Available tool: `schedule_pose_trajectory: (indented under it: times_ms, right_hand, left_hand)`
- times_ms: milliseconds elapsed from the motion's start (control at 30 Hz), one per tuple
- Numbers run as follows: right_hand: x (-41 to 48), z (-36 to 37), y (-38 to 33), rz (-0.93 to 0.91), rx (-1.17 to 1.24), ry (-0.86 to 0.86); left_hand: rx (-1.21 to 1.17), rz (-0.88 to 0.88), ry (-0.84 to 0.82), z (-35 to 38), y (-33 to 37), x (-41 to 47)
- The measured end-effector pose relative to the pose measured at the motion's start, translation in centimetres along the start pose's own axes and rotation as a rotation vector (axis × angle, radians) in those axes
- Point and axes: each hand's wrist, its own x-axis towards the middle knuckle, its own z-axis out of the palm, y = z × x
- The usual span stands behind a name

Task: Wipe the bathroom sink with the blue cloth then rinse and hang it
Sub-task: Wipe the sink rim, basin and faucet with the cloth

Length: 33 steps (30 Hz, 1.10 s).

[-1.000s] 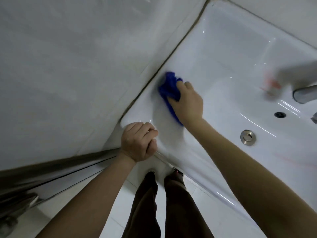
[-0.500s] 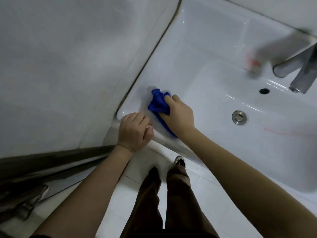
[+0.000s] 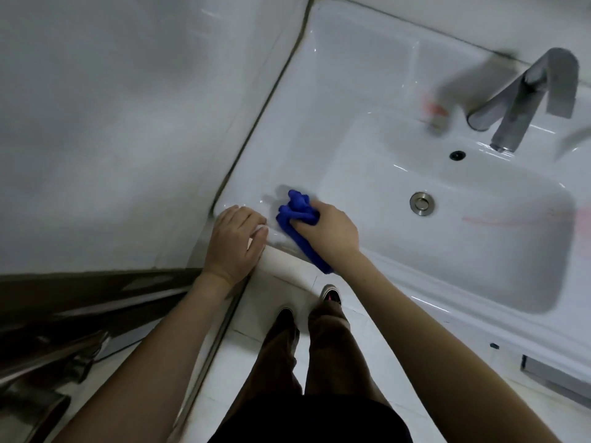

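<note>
Crumpled blue cloth point(image 3: 299, 215) pressed onto the glossy white ceramic sink point(image 3: 367, 91) rim, right hand point(image 3: 326, 230) grip bunched around it; left hand point(image 3: 235, 243) rests loosely curled, holding nothing.

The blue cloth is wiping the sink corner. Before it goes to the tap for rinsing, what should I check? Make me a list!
1. Blue cloth gripped in right hand: ok.
2. Left hand steadying on the sink's front corner: ok.
3. Whole sink wiped: not ok, a reddish streak shows on the basin's right side.
4. Way to the faucet clear: ok.
5. Water running: cannot tell, the faucet is blurred.
6. Drain open: cannot tell.
</note>
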Motion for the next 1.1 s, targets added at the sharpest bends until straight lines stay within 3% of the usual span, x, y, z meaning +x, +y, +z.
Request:
schedule_pose_trajectory:
  times_ms: [200, 267, 533, 800, 1000, 1100]
  right_hand:
    - [-8.8, -7.0, 11.0, 0.398, -0.061, 0.146]
    - [-9.5, -6.8, 11.5, 0.439, -0.07, 0.217]
    - [-3.0, 1.1, 0.3, 0.159, -0.021, 0.195]
    - [-10.0, -2.7, 8.8, 0.422, -0.096, 0.477]
    - [-3.3, 3.7, -2.1, 0.117, -0.097, 0.349]
    - [-3.9, 3.3, -1.3, 0.11, -0.072, 0.346]
  left_hand:
    - [0.021, -0.019, 0.038, 0.3, 0.4, 0.0]
    - [0.051, -0.039, 0.053, 0.5, 0.6, 0.1]
    - [0.089, 0.004, 0.081, 0.6, 0.7, -0.2]
    - [0.072, -0.095, 0.073, 1.1, 0.7, 0.0]
    - [0.096, -0.079, 0.036, 0.9, 0.6, 0.0]
    - [0.073, -0.068, 0.031, 0.5, 0.5, 0.0]
